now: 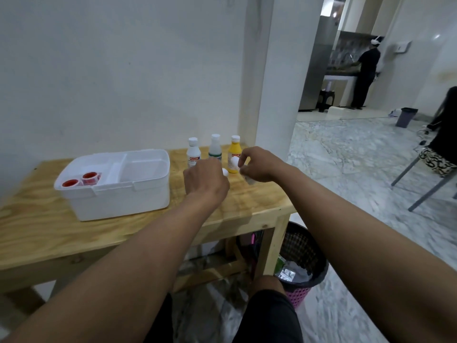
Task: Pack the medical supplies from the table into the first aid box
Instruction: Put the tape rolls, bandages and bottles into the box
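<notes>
A white first aid box (116, 194) stands open on the left of the wooden table (37, 226), with two red-cored tape rolls (81, 180) in its front left compartment. Three bottles stand at the table's back right: a white one (193, 153), a clear one with a green label (215, 147) and a yellow one (234, 152). My left hand (205, 180) is closed around a small white object (225, 172) in front of the bottles. My right hand (257, 165) pinches a small white roll (235, 161) by the yellow bottle and holds another white piece lower down.
A dark and pink waste basket (304, 263) stands on the floor by the table's right leg. A wall and pillar rise behind the table. A chair (430, 169) stands at the right, and a person stands far off in the kitchen (366, 75).
</notes>
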A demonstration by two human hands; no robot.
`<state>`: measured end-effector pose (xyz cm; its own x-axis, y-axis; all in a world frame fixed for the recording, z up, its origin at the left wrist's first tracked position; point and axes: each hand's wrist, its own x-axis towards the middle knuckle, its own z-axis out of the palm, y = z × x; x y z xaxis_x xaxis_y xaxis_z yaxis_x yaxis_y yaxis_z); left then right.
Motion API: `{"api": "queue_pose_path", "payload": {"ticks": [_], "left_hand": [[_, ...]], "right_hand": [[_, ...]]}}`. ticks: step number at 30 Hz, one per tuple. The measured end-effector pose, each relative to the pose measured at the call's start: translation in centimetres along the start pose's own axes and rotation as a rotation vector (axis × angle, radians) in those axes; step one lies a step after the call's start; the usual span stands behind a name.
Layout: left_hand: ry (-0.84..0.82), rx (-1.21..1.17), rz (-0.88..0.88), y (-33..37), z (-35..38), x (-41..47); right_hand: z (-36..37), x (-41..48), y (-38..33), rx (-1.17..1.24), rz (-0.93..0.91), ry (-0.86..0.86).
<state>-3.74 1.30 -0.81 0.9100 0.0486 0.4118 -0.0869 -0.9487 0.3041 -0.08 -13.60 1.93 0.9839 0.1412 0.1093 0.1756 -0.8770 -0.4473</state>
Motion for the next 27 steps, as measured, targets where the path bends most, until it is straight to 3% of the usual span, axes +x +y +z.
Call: {"api": "queue_pose_path", "payload": {"ticks": [7, 14, 27], "left_hand": [[0.017, -0.197, -0.178, -3.4, -6.1, 2.2], [0.039, -0.332, -0.359, -9.8, -12.4, 3.7], [0.012, -0.255, -0.487, -20.0, -16.0, 4.8]], "right_hand": [[-1.6, -0.1, -5.9, 0.172, -0.029, 0.026], [-0.9, 0.5, -13.1, 0.273, -0.088, -0.052], [4.2, 3.0, -23.6, 0.222, -0.207, -0.185]]}}
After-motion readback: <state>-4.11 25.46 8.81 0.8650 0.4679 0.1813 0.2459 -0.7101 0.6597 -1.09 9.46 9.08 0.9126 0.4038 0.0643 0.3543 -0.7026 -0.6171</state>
